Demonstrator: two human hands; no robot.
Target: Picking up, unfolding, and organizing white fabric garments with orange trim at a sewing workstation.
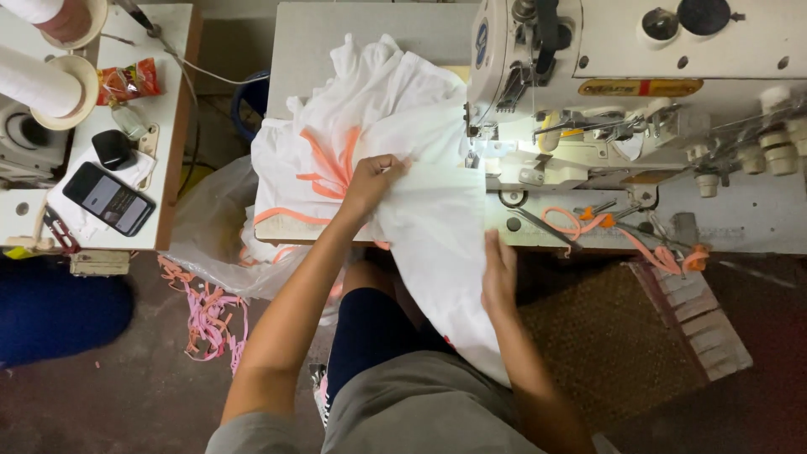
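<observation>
Seen from the head camera, the left hand (372, 181) has its fingers (393, 165) curled shut on a fold of the white garment (437, 227), pinching the cloth just left of the sewing machine (639, 76). The right hand (499, 273) lies lower, near the front edge of the worktop (336, 34); its fingers (490, 245) are nearly straight and rest flat against the hanging edge of the same garment, and whether they grip it cannot be told.

The white garment spreads from a bunched heap beyond the left fingers, across the worktop, under the needle area of the machine to the right of those fingers, and then drops over the front edge past the right fingers onto the person's lap. Orange trim (329, 168) runs over the heap just left of the left fingers.

To the right of the right fingers, on the machine bed, lie loose orange strips (588, 225) and a pair of scissors (542, 229). Far to the left of both hands stands a side table (172, 84) with a black smartphone (108, 198), a small black pouch (112, 148), a red snack packet (128, 81) and two white thread cones (38, 84). A clear plastic bag (206, 223) hangs below the left fingers, and pink scraps (210, 319) lie on the floor beneath it.
</observation>
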